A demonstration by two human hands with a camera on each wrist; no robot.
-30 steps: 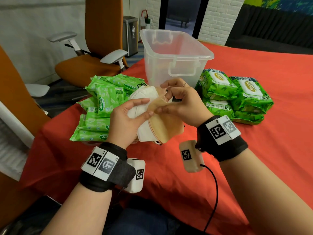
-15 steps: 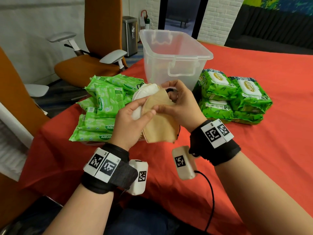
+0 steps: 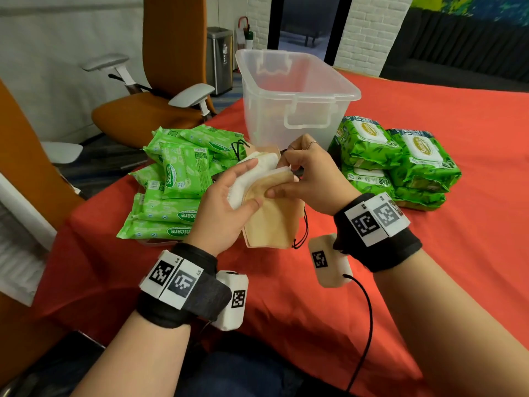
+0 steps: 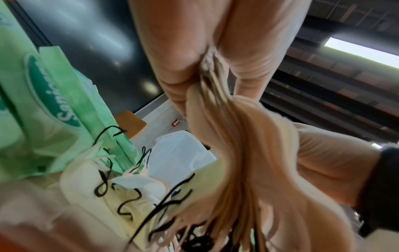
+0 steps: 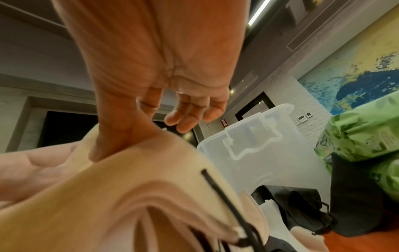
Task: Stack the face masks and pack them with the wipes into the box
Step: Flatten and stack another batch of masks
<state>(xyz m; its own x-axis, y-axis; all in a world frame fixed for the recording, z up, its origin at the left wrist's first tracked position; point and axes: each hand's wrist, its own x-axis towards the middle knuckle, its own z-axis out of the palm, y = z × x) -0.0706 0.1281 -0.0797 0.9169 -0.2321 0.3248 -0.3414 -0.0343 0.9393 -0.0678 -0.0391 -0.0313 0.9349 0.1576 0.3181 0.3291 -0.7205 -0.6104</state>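
My left hand (image 3: 252,183) grips a stack of face masks: white ones (image 3: 257,173) at the back, beige ones (image 3: 272,222) in front, black ear loops dangling. The thumb lies on the beige face and the fingers wrap behind the white masks. My right hand (image 3: 279,179) pinches the stack's upper right edge, its thumb pressing the beige mask (image 5: 129,179). The left wrist view shows the beige layers (image 4: 237,153) edge-on. Just beyond my hands stands the clear plastic box (image 3: 297,104). Green wipe packs lie to its left (image 3: 177,190) and right (image 3: 395,164).
More loose masks with black loops (image 4: 121,192) lie under my hands by the left wipes. Dark masks (image 5: 302,204) sit between the box and the right packs. The table has a red cloth (image 3: 429,253). Orange chairs (image 3: 148,116) stand off its left edge.
The beige masks have been brought flat against the white ones in my left hand. My right hand slid from the mask's face up to the stack's top edge.
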